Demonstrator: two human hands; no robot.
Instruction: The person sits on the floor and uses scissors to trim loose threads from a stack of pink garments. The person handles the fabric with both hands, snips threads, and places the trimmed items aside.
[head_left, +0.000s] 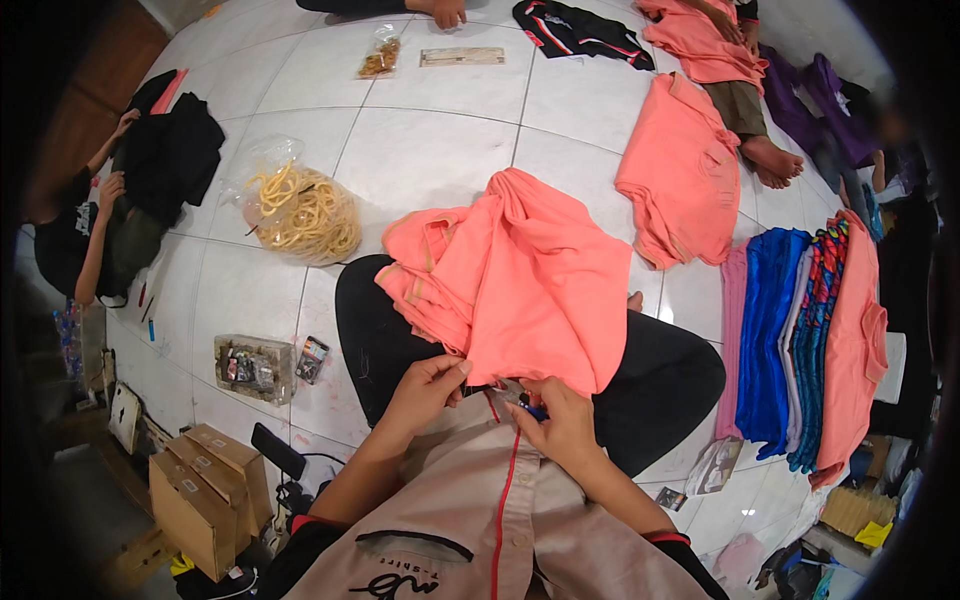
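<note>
A coral-pink fabric garment lies bunched across my lap, its greenish-yellow seam stitching showing on the left side. My left hand pinches the garment's near edge between thumb and fingers. Just to the right, my right hand holds a small cutting tool with a dark blue handle, likely thread snips. Its metal end points left along the same edge, between the two hands. My fingers hide much of the tool, so whether its blades touch the cloth cannot be made out.
A plastic bag of yellow fabric strips stands ahead on the left. Another coral garment lies ahead right, near a row of folded clothes. Cardboard boxes and a foam tray are at left. Other people sit around the tiled floor.
</note>
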